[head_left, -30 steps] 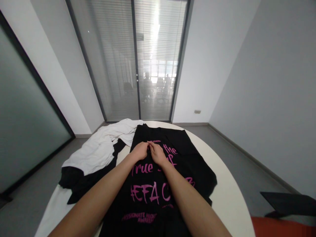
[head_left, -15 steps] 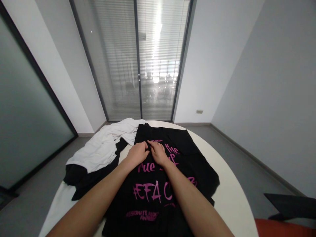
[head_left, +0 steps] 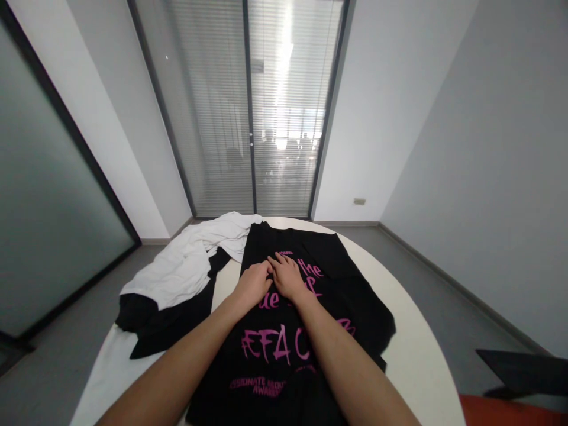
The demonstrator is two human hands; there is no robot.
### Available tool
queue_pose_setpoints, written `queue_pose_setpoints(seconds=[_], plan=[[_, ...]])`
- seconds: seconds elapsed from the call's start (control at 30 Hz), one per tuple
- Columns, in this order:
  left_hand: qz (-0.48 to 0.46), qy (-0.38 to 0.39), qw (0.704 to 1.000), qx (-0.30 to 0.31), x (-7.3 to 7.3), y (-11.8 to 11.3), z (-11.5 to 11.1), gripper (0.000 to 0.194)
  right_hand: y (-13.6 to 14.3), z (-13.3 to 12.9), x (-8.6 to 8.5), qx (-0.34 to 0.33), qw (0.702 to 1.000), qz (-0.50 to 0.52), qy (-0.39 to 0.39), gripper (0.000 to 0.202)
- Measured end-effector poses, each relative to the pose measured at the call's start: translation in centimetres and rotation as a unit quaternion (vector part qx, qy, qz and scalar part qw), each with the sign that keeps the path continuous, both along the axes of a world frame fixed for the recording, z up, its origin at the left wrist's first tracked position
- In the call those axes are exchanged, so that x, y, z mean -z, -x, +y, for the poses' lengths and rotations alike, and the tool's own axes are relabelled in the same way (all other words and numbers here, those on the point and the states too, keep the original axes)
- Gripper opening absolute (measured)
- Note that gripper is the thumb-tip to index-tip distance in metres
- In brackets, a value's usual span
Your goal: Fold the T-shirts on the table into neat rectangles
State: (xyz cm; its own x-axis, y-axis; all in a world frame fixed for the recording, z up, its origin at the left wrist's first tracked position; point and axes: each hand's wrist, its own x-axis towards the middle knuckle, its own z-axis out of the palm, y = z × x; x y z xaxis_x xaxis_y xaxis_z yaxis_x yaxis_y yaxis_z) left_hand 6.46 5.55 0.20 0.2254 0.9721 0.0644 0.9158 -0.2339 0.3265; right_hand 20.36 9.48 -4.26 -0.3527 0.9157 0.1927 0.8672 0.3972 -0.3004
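Observation:
A black shirt (head_left: 355, 296) with pink lettering lies spread on the round cream table (head_left: 421, 349). On its upper middle, my left hand (head_left: 254, 284) has its fingers curled against the cloth; whether it pinches any fabric is too small to tell. Right beside it, my right hand (head_left: 287, 276) rests on the shirt with its fingers spread, covering part of the print. The two hands touch or nearly touch at the fingertips.
White cloth (head_left: 177, 269) lies crumpled with black cloth (head_left: 173, 325) at the table's left side. Farther back stands a glass partition (head_left: 288, 177) with blinds. A red and black object (head_left: 510, 408) is at the lower right.
My left hand has shifted slightly to the right, closer to my right hand. The shirt's left edge and the lettering near that hand have moved a little to the right.

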Motion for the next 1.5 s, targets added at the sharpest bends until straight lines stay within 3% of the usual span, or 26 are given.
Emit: queue_pose_setpoints(seconds=[0.17, 0.27, 0.37, 0.53, 0.7, 0.83, 1.0, 1.27, 1.37, 1.5], plan=[[0.010, 0.004, 1.000, -0.022, -0.4, -0.3, -0.8, 0.012, 0.3, 0.5, 0.0, 0.013, 0.998, 0.058, 0.001, 0.045], [0.057, 0.012, 0.997, -0.052, -0.6, -0.4, -1.6, 0.022, 0.7, 1.0, 0.2, 0.027, 0.996, 0.082, 0.006, 0.042], [0.081, 0.013, 0.995, -0.050, -0.2, -0.5, -2.1, 0.031, 1.1, 1.8, -0.1, 0.024, 0.994, 0.107, 0.026, 0.043], [0.074, 0.002, 0.996, -0.043, 0.4, -0.4, -1.8, 0.021, 1.6, 3.6, -1.0, 0.029, 0.986, 0.139, 0.083, 0.054], [0.052, -0.011, 0.998, -0.036, -0.8, -0.6, -1.8, 0.012, 2.2, 5.6, -1.2, 0.036, 0.984, 0.158, 0.070, 0.059], [0.061, 0.025, 0.998, -0.012, -1.3, -0.9, -2.5, 0.015, 2.5, 6.4, -0.7, 0.056, 0.984, 0.163, 0.049, 0.063], [0.056, 0.014, 0.998, -0.005, -0.1, -1.3, -3.1, 0.009, 2.9, 7.2, -0.2, 0.045, 0.988, 0.138, 0.044, 0.055], [-0.020, -0.067, 0.994, -0.083, 2.0, -0.6, -2.4, 0.014, 3.4, 9.5, -0.6, 0.040, 0.996, 0.065, 0.042, 0.057], [-0.025, -0.118, 0.989, -0.083, 3.0, -0.3, -1.8, 0.029, 3.7, 9.9, -0.8, 0.053, 0.997, 0.045, 0.036, 0.055], [0.003, -0.120, 0.991, -0.067, 4.3, -0.5, -1.7, 0.048, 4.4, 10.8, -1.5, 0.054, 0.998, 0.023, -0.010, 0.053]])
